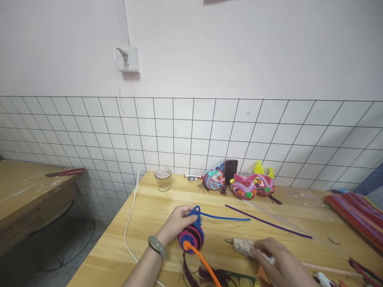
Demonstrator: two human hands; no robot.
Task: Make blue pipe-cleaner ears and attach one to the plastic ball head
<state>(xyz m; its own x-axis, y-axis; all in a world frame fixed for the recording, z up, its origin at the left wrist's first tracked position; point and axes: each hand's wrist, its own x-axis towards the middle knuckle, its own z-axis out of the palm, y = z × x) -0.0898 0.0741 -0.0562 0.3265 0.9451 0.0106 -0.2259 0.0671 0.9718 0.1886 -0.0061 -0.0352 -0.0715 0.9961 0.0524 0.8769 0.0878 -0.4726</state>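
My left hand [182, 221], with a bangle at its wrist, pinches a round ornament [191, 238] of coiled pipe cleaners in blue, pink and black. A blue loop stands up at its top, and a blue pipe cleaner [226, 217] trails to the right. From its front an orange pipe cleaner [205, 262] runs down toward the table's near edge. A dark tassel [188, 271] hangs below. To the right, my right hand [281, 259], slightly blurred, is closed around a hot glue gun [243, 246] whose nozzle points left toward the ornament.
Finished animal-like ornaments [243, 186] and a phone [231, 171] stand along the tiled wall. A lidded glass [163, 179] and a marker [193, 176] are to their left. A purple pipe cleaner [267, 221] crosses the table. Pipe cleaner bundles [356, 211] lie far right; a white cord [129, 239] runs left.
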